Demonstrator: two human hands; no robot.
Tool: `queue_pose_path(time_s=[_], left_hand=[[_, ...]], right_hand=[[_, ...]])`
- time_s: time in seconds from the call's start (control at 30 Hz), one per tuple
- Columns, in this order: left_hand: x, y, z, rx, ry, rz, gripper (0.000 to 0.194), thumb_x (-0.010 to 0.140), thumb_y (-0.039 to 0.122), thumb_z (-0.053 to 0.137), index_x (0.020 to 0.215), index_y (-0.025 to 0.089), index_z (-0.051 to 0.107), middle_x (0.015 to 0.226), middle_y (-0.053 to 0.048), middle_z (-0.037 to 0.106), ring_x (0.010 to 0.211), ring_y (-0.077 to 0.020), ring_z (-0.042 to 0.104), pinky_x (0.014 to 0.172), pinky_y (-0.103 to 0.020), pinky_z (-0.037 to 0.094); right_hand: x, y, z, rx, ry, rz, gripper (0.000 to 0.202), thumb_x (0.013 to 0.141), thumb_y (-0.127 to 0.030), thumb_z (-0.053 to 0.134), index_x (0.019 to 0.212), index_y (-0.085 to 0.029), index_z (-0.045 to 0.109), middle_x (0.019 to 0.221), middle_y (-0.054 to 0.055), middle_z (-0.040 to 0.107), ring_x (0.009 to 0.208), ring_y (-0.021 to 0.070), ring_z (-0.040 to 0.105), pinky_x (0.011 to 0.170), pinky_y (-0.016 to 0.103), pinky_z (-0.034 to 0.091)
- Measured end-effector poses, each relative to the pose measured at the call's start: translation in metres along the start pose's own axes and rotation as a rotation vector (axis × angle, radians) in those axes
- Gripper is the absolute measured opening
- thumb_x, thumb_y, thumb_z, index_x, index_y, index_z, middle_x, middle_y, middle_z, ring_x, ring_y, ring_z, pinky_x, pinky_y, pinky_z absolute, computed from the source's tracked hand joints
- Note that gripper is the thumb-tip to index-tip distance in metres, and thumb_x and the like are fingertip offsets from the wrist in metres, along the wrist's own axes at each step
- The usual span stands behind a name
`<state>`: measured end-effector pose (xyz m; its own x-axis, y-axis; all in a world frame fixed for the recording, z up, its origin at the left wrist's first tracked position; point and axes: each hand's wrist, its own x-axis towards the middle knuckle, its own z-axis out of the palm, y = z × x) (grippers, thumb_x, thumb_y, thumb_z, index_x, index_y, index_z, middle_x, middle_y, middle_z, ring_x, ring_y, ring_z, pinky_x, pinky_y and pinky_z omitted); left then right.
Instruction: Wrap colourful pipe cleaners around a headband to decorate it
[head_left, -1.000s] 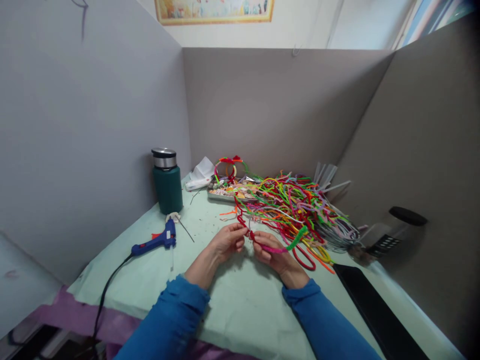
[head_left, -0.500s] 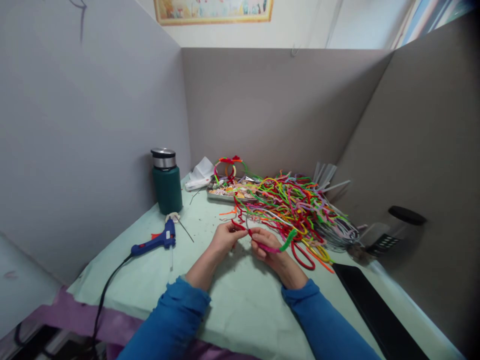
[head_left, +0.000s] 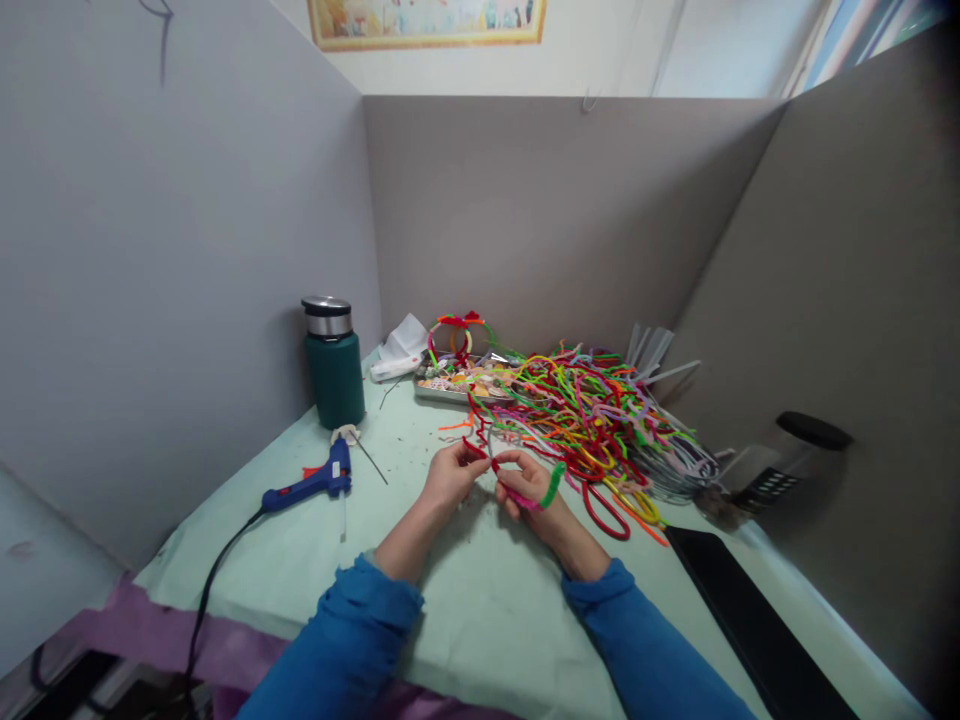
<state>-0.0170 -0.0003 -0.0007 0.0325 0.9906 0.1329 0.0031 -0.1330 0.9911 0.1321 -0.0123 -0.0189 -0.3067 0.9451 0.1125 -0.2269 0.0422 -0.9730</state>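
Observation:
Between my hands, over the middle of the table, is a pipe cleaner [head_left: 554, 484] with red, pink and green stretches. My left hand [head_left: 453, 474] pinches its red end between thumb and fingers. My right hand [head_left: 525, 486] is closed on it close by, near the red part, while the pink and green end curls out past the palm. A thin grey strand [head_left: 491, 440] rises in a small arc from between the fingertips. Just behind my hands lies a large tangled heap of coloured pipe cleaners [head_left: 592, 400].
A blue glue gun [head_left: 311, 486] with a black cord lies at left, before a green bottle [head_left: 334, 370]. At the back are a metal tray [head_left: 435, 396] of small pieces and a white tissue [head_left: 402, 347]. A black flat object [head_left: 739, 600] lies right, near a lidded jar [head_left: 787, 460].
My right hand has shifted slightly left, and the green end of the pipe cleaner has moved left and tilted more upright. The grey strand now arcs. My left hand has barely moved.

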Motion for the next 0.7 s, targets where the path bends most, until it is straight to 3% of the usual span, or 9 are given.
queue_pose_path(time_s=[0.2,0.43,0.57,0.7], left_hand=[[-0.003,0.002,-0.002,0.228,0.059,0.239,0.002,0.065,0.018,0.066,0.063,0.017,0.065,0.059,0.0,0.055,0.054,-0.0098,0.041,0.054,-0.021,0.029],[-0.005,0.01,-0.001,0.163,0.01,0.279,0.007,0.065,0.014,0.067,0.068,0.02,0.07,0.069,-0.003,0.061,0.068,-0.0145,0.049,0.061,-0.022,0.035],[-0.002,0.006,-0.001,0.073,-0.018,0.169,0.017,0.069,0.027,0.066,0.083,0.016,0.068,0.068,-0.001,0.061,0.048,-0.0081,0.043,0.047,-0.021,0.032],[-0.003,0.006,-0.002,-0.043,-0.16,-0.011,0.036,0.068,0.04,0.067,0.089,0.011,0.066,0.051,0.003,0.051,0.038,-0.006,0.037,0.04,-0.02,0.029]], right_hand=[[0.0,0.001,0.0,0.021,0.034,0.003,0.033,0.074,-0.037,0.062,0.097,-0.018,0.049,0.053,-0.005,0.059,0.031,0.0064,0.043,0.031,0.016,0.027],[0.0,-0.003,-0.003,0.098,0.031,0.04,0.034,0.073,-0.034,0.063,0.099,-0.018,0.049,0.053,-0.006,0.057,0.032,0.0056,0.04,0.033,0.016,0.029],[-0.005,-0.01,-0.003,0.214,-0.06,0.052,0.028,0.077,-0.031,0.061,0.1,-0.019,0.05,0.053,-0.007,0.055,0.033,0.0034,0.034,0.034,0.015,0.026],[-0.007,-0.013,-0.006,0.3,-0.155,0.109,0.023,0.078,-0.027,0.062,0.097,-0.018,0.052,0.053,-0.007,0.052,0.033,0.0022,0.029,0.033,0.015,0.023]])
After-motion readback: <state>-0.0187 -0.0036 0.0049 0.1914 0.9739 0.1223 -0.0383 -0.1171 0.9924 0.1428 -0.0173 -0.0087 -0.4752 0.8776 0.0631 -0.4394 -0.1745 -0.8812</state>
